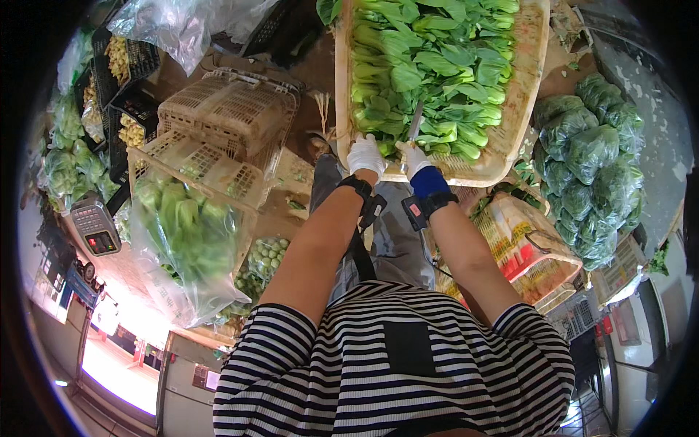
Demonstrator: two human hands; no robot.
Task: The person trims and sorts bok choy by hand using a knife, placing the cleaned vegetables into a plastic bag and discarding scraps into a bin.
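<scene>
Green bok choy [431, 71] lies in rows in a large pale plastic crate [532, 82] before me. My left hand [366, 155], in a white glove, is at the crate's near left corner, against the nearest bok choy; whether its fingers grip a stalk is hidden. My right hand [412, 156], gloved in white with a blue cuff, is closed around the handle of a knife [416, 123]. The blade points away from me, over the leaves in the middle of the crate.
Left are stacked plastic crates [218, 109], a clear bag of leafy vegetables [185, 224] and a digital scale [95, 226]. Bagged greens [592, 158] are piled at the right. A yellowish crate [524, 246] stands by my right forearm. Black crates [131, 60] hold small yellowish produce at the far left.
</scene>
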